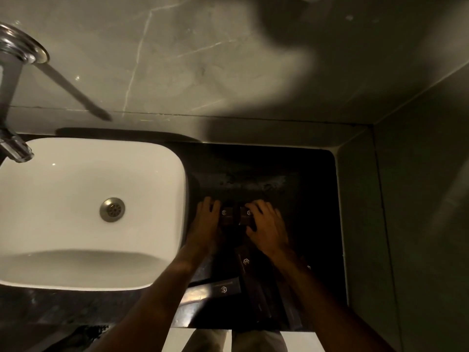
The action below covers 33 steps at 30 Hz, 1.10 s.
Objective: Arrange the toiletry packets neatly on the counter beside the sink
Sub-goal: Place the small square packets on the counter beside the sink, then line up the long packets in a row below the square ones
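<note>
The sink [83, 199] is white with a silver drain [112, 210]. The counter [266, 174] is black. The packets [226, 216] are dark brown with a small white logo. The wall [177, 59] is grey marble with pale veins.

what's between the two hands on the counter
Two small dark packets lie side by side between the left hand and right hand, seen in the head view.

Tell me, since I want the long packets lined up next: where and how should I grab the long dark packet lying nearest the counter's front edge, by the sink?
Probably by its right end, near the logo. The long packet lies flat, crosswise, and the left forearm covers its other end. Come from above and pinch across its narrow width with the right hand, now on a small packet.
</note>
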### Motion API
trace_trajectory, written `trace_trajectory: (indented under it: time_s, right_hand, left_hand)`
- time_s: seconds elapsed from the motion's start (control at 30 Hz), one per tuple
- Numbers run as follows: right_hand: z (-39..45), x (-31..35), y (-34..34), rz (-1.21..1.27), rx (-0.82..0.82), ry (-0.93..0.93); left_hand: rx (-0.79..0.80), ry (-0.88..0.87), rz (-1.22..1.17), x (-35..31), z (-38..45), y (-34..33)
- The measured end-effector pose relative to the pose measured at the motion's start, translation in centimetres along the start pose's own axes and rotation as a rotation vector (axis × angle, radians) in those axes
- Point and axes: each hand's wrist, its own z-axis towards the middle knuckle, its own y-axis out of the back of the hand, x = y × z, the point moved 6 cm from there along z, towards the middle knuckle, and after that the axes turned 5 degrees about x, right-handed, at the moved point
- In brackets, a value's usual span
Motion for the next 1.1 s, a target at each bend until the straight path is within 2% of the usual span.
trace_trajectory:
  time_s: [0.37,0.53,0.6,0.7,0.77,0.83,0.9,1.1]
  right_hand:
    - [-0.8,-0.1,-0.1,0.014,0.006,-0.004]
    - [-6.7,-0.5,0.7,0.184,-0.175,-0.122]
    - [-10.5,0.0,-0.4,0.251,-0.195,-0.123]
    - [-15.4,1.3,-3.8,0.255,-0.077,-0.163]
    - [-17.6,1.9,-6.2,0.206,0.033,-0.203]
    - [-19.0,2.2,-7.9,0.184,0.102,-0.251]
    - [-19.7,2.4,-9.2,0.211,0.133,-0.293]
    - [-20.4,2.8,-11.1,0.311,0.101,-0.284]
  left_hand:
    - [-0.014,-0.003,-0.053,0.7,0.3,-1.2]
    - [-0.161,-0.014,-0.188,-0.1,-3.5,-0.6]
    - [-0.16,-0.015,-0.158,-0.2,-6.9,-1.2]
    - [-0.038,-0.075,0.088,0.3,-12.5,-4.1]
    - [0.051,-0.029,0.22,1.8,-15.2,-6.3]
    - [0.072,0.034,0.255,3.3,-17.1,-7.5]
    - [0.075,0.049,0.247,4.3,-18.0,-8.3]
    - [0.137,0.178,-0.09,4.7,-17.9,-9.1]
